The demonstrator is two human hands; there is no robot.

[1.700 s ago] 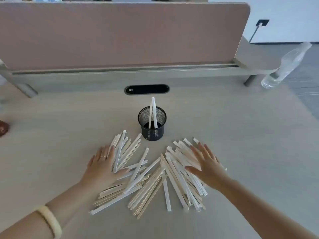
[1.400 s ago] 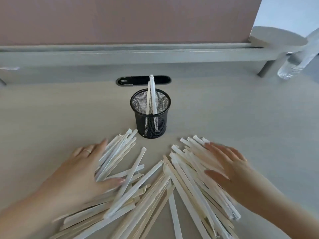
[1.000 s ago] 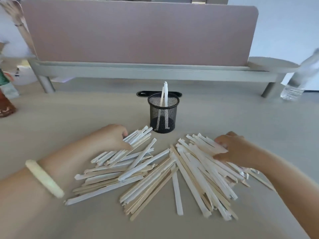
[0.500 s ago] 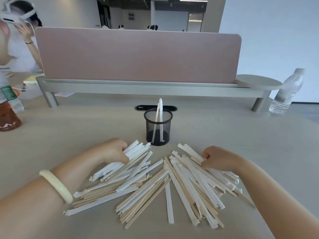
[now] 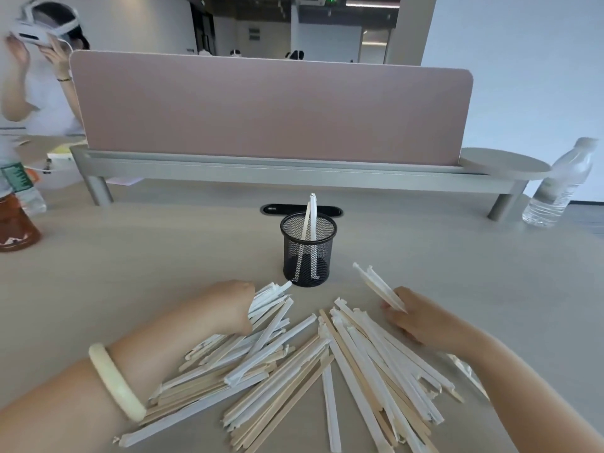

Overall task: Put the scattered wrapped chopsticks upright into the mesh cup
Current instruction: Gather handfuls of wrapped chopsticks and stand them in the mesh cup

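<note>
Right hand (image 5: pixel 421 322) curled around a small bundle of white paper-wrapped chopsticks (image 5: pixel 379 287), lifted clear of the heap, tips angled up toward the far left. Left hand (image 5: pixel 233 305) closed in a loose fist on the near-left part of the scattered pile of wrapped chopsticks (image 5: pixel 294 361), gripping several where they lie on the pale wooden desk (image 5: pixel 130 273); cream bangle (image 5: pixel 114 380) on that wrist. Black wire-mesh cup (image 5: pixel 309 248) stands mid-desk just beyond the pile, two wrapped sticks upright inside. No legible writing. Pink divider panel (image 5: pixel 271 109) along the far edge; clear plastic water bottle (image 5: pixel 560 184) at the far-right corner; another person in a headset (image 5: pixel 36 60) at far left.
</note>
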